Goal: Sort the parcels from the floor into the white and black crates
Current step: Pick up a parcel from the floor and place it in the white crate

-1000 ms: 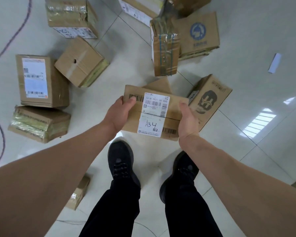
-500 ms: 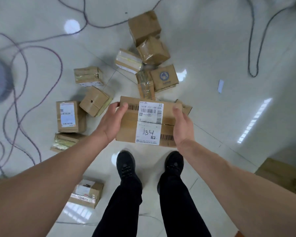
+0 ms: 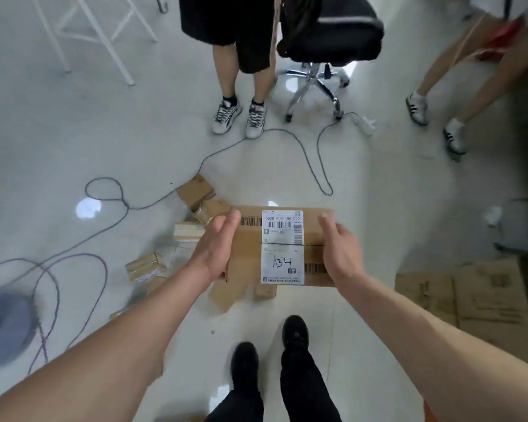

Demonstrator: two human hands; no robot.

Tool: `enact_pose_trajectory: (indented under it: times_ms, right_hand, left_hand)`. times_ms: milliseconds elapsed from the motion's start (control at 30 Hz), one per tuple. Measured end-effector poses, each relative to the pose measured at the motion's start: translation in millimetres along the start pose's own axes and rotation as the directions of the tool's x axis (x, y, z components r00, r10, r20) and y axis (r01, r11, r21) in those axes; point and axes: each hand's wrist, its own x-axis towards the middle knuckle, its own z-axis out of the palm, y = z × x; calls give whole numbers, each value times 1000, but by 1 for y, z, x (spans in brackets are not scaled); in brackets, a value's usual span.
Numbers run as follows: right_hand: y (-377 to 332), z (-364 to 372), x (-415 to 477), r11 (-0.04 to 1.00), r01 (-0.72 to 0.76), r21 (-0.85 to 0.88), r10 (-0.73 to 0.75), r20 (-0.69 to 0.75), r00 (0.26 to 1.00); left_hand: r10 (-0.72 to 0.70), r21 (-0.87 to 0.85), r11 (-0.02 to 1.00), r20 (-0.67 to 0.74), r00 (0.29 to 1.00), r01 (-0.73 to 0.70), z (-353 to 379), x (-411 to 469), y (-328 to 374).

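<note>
I hold a flat brown cardboard parcel (image 3: 247,251) with a white label marked "A34" in front of me, well above the floor. My left hand (image 3: 215,249) grips its left edge and my right hand (image 3: 340,251) grips its right edge. Several more brown parcels (image 3: 195,193) lie on the white tiled floor below and to the left of the held parcel, partly hidden by it and by my left arm. No white or black crate is in view.
A person's legs in sneakers (image 3: 238,117) stand ahead, beside a black office chair (image 3: 329,41). Another person's legs (image 3: 433,111) are at the right. Cables (image 3: 317,153) snake over the floor. Flattened cardboard (image 3: 476,296) lies right; a grey round base (image 3: 6,327) sits left.
I have straightened up with the parcel: the view has lifted from the parcel pile to the room ahead, and the floor parcels look smaller and farther away. Both hands keep their grip.
</note>
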Motion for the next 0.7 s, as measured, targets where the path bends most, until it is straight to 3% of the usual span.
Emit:
enact_pose_trajectory:
  times_ms: [167, 367, 700]
  right_hand:
    - [-25, -87, -38, 999, 46, 21, -42, -159, 986]
    - [-9, -186, -79, 996, 45, 79, -17, -329, 944]
    - [73, -377, -121, 973, -13, 232, 146, -567, 810]
  left_hand:
    - [92, 137, 985, 83, 992, -103, 34, -34, 62]
    - [161, 179, 959, 298, 941, -221, 112, -91, 130]
    - [198, 294, 865, 546, 814, -407, 322, -152, 195]
